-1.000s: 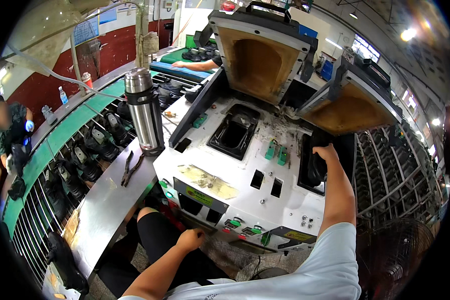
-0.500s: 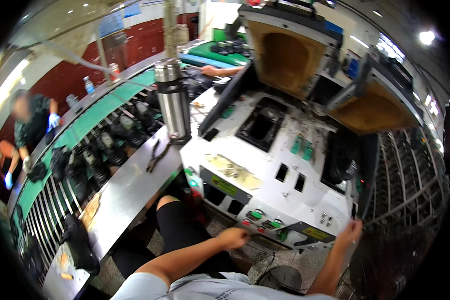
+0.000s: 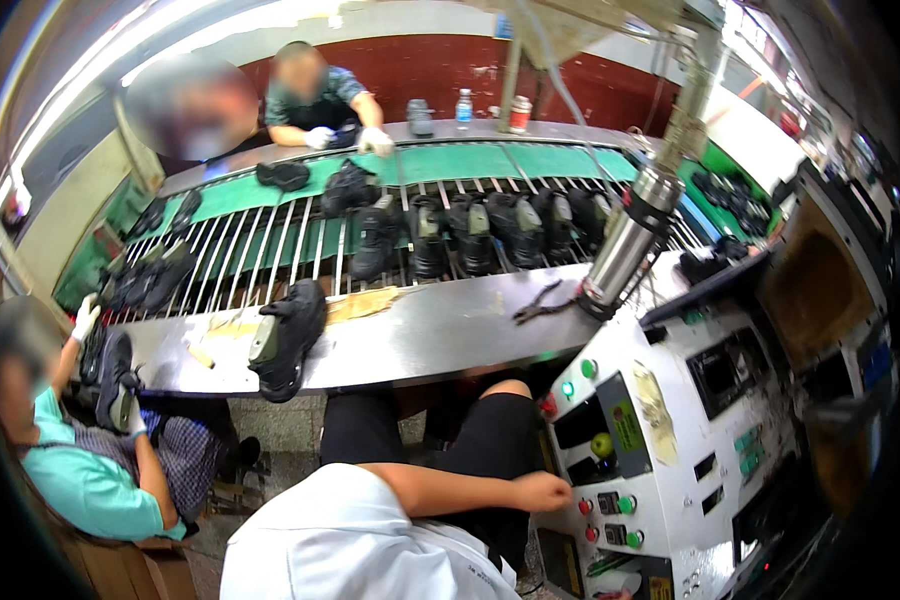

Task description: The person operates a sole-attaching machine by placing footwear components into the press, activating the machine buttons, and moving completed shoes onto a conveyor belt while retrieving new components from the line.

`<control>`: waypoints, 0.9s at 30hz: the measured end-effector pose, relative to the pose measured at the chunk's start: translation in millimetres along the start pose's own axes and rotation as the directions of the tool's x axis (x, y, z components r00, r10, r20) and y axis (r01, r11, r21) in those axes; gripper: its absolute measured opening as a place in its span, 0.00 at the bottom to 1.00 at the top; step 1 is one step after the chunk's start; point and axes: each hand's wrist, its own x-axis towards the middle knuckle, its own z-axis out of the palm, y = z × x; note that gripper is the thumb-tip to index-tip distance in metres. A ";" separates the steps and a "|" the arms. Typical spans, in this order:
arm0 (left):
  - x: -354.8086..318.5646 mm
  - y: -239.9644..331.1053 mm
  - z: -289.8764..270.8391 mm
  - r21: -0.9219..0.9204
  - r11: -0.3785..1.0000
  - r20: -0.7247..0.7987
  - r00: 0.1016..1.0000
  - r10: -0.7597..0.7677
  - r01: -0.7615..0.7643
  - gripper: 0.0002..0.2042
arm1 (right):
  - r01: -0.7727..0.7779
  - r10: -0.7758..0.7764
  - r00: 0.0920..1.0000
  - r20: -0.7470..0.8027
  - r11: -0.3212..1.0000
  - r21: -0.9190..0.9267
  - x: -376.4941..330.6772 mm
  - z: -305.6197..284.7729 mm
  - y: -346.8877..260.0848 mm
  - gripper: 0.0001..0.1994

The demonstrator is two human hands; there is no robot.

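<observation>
My left hand (image 3: 543, 492) is closed in a fist beside the front panel of a white machine (image 3: 670, 480), close to its red and green push buttons (image 3: 610, 505). Nothing sticks out of the fist. My right hand is out of the picture. A black shoe (image 3: 290, 340) lies tilted on the metal ledge (image 3: 440, 325) in front of me. To its right are a pair of pliers (image 3: 545, 302) and a steel thermos (image 3: 632, 240) standing upright. A round green thing (image 3: 602, 445) sits in a recess of the machine's front.
Beyond the ledge, a rod conveyor (image 3: 260, 265) carries several black shoes (image 3: 470, 235). A gloved co-worker (image 3: 315, 105) stands across it; another co-worker (image 3: 100, 460) at my left holds a shoe (image 3: 115, 380). The machine's raised lid (image 3: 820, 270) stands at the right.
The view has swung left, bringing the conveyor and the co-worker at my left into sight. My left fist stays near the buttons; my right hand has left the picture.
</observation>
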 end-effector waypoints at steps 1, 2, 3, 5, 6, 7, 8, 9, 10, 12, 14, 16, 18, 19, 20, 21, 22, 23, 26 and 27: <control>-18.5 -25.0 -27.9 -0.141 0.990 -0.153 0.988 -0.016 -0.006 0.11 | -0.188 0.156 0.972 0.176 0.964 0.186 -8.2 44.8 18.6 0.16; -55.6 -7.7 -68.1 -0.029 0.999 -0.378 0.926 0.017 -0.030 0.09 | -0.402 0.276 0.884 0.376 0.861 0.313 -18.5 82.9 23.6 0.19; -91.5 0.9 -104.4 0.182 0.983 -0.557 0.823 0.116 -0.016 0.08 | -0.495 0.297 0.827 0.477 0.787 0.368 -22.5 121.6 4.9 0.12; -169.2 18.6 -161.1 0.364 0.923 -0.844 0.464 0.270 0.124 0.08 | -0.534 0.121 0.734 0.668 0.711 0.458 -23.3 163.0 -82.6 0.04; -206.1 14.6 -178.5 0.218 0.960 -0.933 0.328 0.152 0.176 0.10 | -0.482 -0.048 0.698 0.715 0.707 0.518 -26.9 168.1 -128.7 0.03; -239.7 21.3 -192.3 0.280 0.934 -0.960 0.055 0.275 0.221 0.14 | -0.443 -0.145 0.667 0.731 0.711 0.546 -28.6 173.7 -170.0 0.03; -281.4 28.7 -212.0 0.489 0.717 -0.832 0.020 0.554 0.497 0.19 | -0.407 -0.238 0.632 0.737 0.708 0.577 -30.4 181.7 -205.2 0.04; -317.1 17.6 -216.3 0.436 0.732 -0.823 -0.097 0.560 0.523 0.23 | -0.365 -0.343 0.590 0.731 0.693 0.621 -34.2 195.5 -230.5 0.04; -346.4 4.5 -217.2 0.383 0.750 -0.801 -0.212 0.560 0.539 0.27 | -0.325 -0.443 0.543 0.714 0.673 0.664 -38.5 210.6 -254.0 0.04; -389.2 -15.3 -215.4 0.180 0.739 -0.844 -0.285 0.455 0.649 0.38 | -0.249 -0.573 0.464 0.676 0.648 0.720 -50.9 229.5 -308.5 0.05; -419.6 -59.7 -212.4 0.043 0.820 -0.943 -0.246 0.222 0.571 0.49 | -0.240 -0.665 0.363 0.653 0.611 0.755 -68.0 245.2 -359.2 0.04; -419.5 -66.9 -227.0 -0.222 0.902 -0.973 -0.147 -0.179 0.371 0.50 | -0.253 -0.694 0.261 0.671 0.622 0.741 -87.3 264.8 -394.0 0.03; -409.8 -104.1 -248.2 -0.096 0.961 -0.984 -0.171 -0.052 0.260 0.46 | -0.200 -0.716 0.184 0.674 0.644 0.739 -101.2 271.8 -428.0 0.03; -408.1 -112.5 -255.9 -0.059 0.961 -0.987 -0.162 -0.015 0.270 0.45 | -0.160 -0.728 0.167 0.665 0.646 0.747 -107.0 271.2 -443.1 0.03; -405.7 -120.5 -263.9 -0.022 0.960 -0.988 -0.152 0.022 0.279 0.44 | -0.120 -0.738 0.150 0.658 0.647 0.753 -110.6 272.7 -455.1 0.03; -400.3 -112.6 -271.4 -0.046 0.953 -0.989 -0.147 -0.001 0.300 0.43 | -0.123 -0.755 0.147 0.639 0.627 0.769 -116.0 283.2 -459.1 0.03; -392.9 -116.0 -282.1 -0.034 0.957 -0.987 -0.158 0.012 0.288 0.43 | -0.075 -0.759 0.151 0.633 0.630 0.773 -116.5 295.5 -465.6 0.03; -384.7 -120.4 -292.7 -0.023 0.961 -0.985 -0.168 0.025 0.275 0.43 | -0.028 -0.763 0.154 0.628 0.632 0.774 -114.1 308.7 -472.3 0.03; -365.7 -120.2 -324.4 -0.031 0.961 -0.981 -0.194 0.024 0.275 0.42 | 0.034 -0.736 0.167 0.657 0.670 0.742 -111.8 348.8 -492.2 0.05; -358.1 -123.6 -337.8 -0.043 0.957 -0.981 -0.191 0.013 0.288 0.42 | 0.119 -0.755 0.185 0.629 0.652 0.748 -107.9 361.9 -500.0 0.06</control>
